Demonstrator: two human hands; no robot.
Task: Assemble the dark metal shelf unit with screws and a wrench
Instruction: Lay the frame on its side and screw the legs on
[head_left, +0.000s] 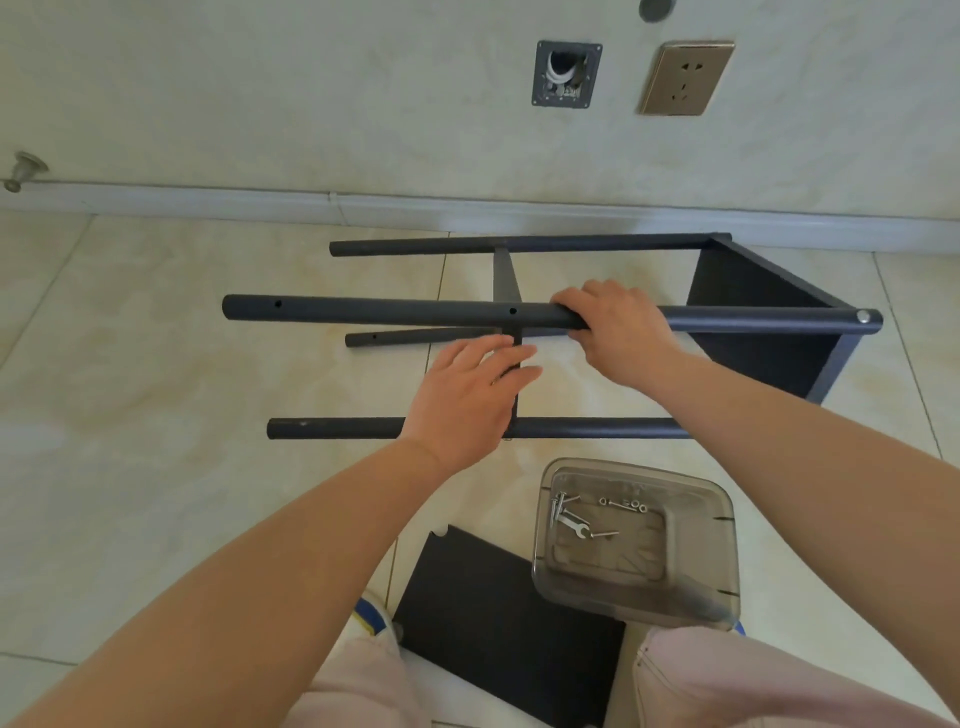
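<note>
The shelf unit (769, 332) lies on its side on the tiled floor (156, 364), near the wall, its four tubes running leftward from a dark end panel. The right hand (618, 332) grips the upper front tube (389, 312). The left hand (467, 389), fingers straight, rests against a thin dark panel (506, 283) standing edgewise between the tubes. Nearer the person than the unit sits a clear tub (717, 597) with screws (558, 506) and a wrench (574, 525). Beside it lies a flat dark board (493, 623).
</note>
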